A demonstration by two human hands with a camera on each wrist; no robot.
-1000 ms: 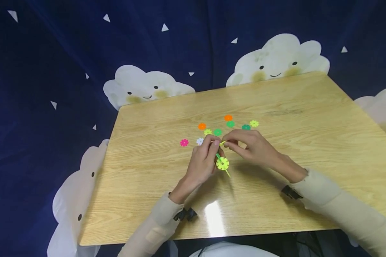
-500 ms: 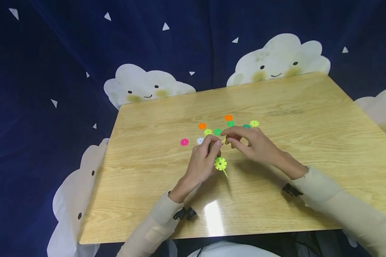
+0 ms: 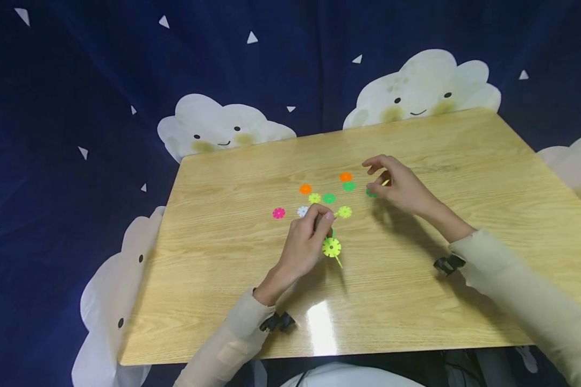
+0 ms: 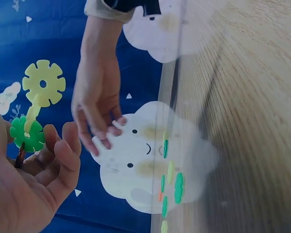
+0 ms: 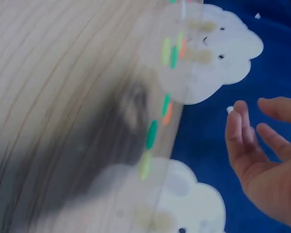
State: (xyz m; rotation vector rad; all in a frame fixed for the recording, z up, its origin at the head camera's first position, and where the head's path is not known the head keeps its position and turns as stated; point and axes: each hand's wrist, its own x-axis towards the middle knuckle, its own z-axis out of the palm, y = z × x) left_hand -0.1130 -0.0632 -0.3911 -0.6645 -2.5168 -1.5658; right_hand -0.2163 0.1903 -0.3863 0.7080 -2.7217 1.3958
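Note:
In the head view, my left hand (image 3: 307, 239) pinches a cluster of slotted plastic snowflake discs. A yellow disc (image 3: 331, 247) hangs by its palm side, with a thin yellow edge-on piece below. Another yellow disc (image 3: 345, 212) stands out beyond the fingertips. From the left wrist, a yellow disc (image 4: 43, 83) joins a green disc (image 4: 27, 133) through an edge-on yellow one; a dark reddish piece (image 4: 21, 155) shows beneath. The fingers hide part of the cluster. My right hand (image 3: 402, 185) is above the table at right, fingers loosely bent, over a dark green disc (image 3: 371, 193).
Loose discs lie on the wooden table (image 3: 222, 258): pink (image 3: 278, 213), white (image 3: 302, 211), orange (image 3: 305, 188), yellow (image 3: 314, 198), green (image 3: 329, 198), and several more behind. A dark blue curtain (image 3: 271, 64) with printed clouds hangs behind the table.
My right hand has let go of the yellow disc by the left fingertips and moved right and away toward the loose discs. The left hand stays nearly in place with the cluster.

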